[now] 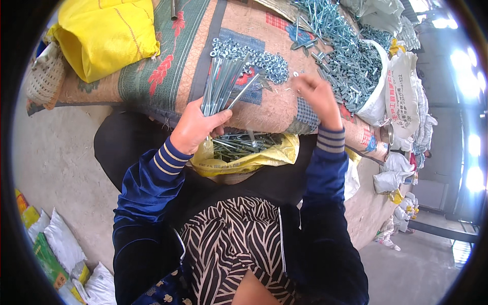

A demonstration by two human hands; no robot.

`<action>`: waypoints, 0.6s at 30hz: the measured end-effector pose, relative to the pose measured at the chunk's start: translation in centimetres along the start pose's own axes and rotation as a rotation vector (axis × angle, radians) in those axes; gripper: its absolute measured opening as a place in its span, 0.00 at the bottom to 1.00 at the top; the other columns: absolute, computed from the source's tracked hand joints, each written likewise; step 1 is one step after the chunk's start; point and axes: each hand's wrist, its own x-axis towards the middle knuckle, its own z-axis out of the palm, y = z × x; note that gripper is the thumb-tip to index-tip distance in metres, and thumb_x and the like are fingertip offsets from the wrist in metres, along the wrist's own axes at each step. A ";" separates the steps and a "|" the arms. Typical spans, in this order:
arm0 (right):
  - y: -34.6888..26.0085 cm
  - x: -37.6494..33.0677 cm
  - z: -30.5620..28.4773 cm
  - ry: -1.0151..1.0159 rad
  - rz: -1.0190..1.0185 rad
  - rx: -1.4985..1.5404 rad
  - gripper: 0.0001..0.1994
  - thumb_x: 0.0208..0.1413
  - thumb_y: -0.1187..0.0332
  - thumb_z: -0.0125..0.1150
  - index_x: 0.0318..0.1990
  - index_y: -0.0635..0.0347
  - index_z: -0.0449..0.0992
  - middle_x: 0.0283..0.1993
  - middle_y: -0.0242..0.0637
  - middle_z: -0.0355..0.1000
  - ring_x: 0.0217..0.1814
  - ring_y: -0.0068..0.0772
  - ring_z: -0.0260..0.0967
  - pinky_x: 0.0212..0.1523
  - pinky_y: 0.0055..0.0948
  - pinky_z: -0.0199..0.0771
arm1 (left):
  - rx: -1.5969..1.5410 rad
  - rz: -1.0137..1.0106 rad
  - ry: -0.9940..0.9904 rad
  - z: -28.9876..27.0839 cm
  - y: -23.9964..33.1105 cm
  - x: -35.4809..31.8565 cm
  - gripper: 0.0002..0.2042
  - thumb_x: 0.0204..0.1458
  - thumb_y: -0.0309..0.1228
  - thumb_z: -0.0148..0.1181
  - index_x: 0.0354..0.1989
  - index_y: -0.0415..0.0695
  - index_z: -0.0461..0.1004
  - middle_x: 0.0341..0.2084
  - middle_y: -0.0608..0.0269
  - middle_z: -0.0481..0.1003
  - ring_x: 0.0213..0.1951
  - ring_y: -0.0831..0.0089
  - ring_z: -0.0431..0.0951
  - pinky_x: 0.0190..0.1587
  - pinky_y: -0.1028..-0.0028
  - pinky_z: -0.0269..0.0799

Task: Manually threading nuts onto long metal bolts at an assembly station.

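Observation:
A bundle of long thin metal bolts [221, 86] fans upward out of my left hand [195, 124], whose fingers are closed around the lower ends. One bolt [245, 91] leans out to the right of the rest. Behind the bundle, small shiny nuts [272, 66] lie heaped on a patterned quilt [178, 66]. My right hand [320, 99] hovers over the quilt to the right of the nuts, its fingers bent and smeared by motion. A small pale ring [295, 73] shows by its fingertips; whether the hand holds anything is unclear. Between my legs, a yellow bag [229, 166] contains more long bolts [244, 145].
At the right, short metal sleeves [351, 71] spill from a white sack [378, 104], with loose bolts [317, 15] behind them. A yellow sack [104, 38] lies at the far left. Filled bags [63, 239] rest on the floor lower left; other white sacks [394, 173] stand right.

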 end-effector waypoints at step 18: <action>3.0 7.7 -1.6 0.334 0.001 -0.241 0.11 0.52 0.65 0.61 0.42 0.57 0.76 0.38 0.39 0.77 0.37 0.33 0.74 0.38 0.29 0.72 | -0.129 -0.171 -0.075 -0.2 0.9 0.8 0.08 0.51 0.31 0.61 0.35 0.41 0.73 0.22 0.66 0.73 0.21 0.81 0.71 0.22 0.81 0.64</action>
